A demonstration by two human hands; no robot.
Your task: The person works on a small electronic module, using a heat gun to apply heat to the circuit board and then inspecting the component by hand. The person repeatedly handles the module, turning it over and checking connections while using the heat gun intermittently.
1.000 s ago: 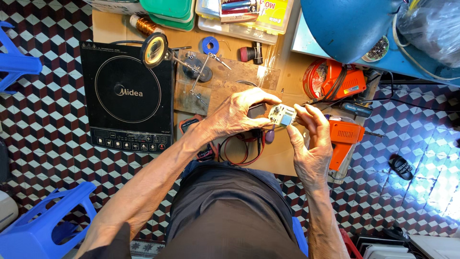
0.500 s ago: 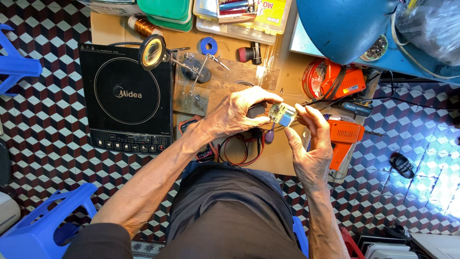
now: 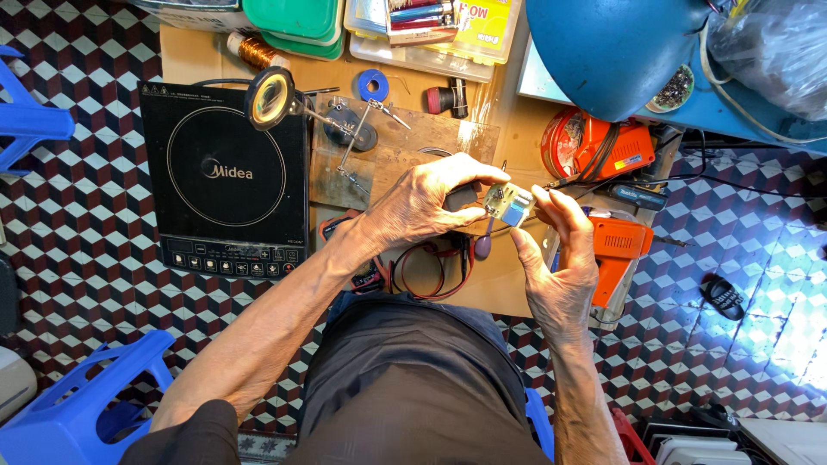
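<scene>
Over the wooden worktable (image 3: 508, 293), both of my hands hold a small circuit board (image 3: 508, 203) with pale blue parts on it. My left hand (image 3: 426, 202) grips its left side with fingers curled over a dark object beneath. From the right, my right hand (image 3: 556, 254) pinches the board's edge between thumb and fingers. A purple-tipped probe (image 3: 482, 245) hangs just below the board, and red and black test leads (image 3: 431, 271) loop on the table under my left wrist.
A black induction cooker (image 3: 226, 181) lies at the table's left. A helping-hands stand with magnifier (image 3: 274, 96) and a solder spool (image 3: 372, 84) sit behind. Orange tools (image 3: 616, 151) and an orange soldering gun (image 3: 622, 245) lie right. Blue plastic stools (image 3: 77, 405) stand on the tiled floor.
Both hands have kept their grip on the circuit board, which has tilted slightly. The view has shifted a little.
</scene>
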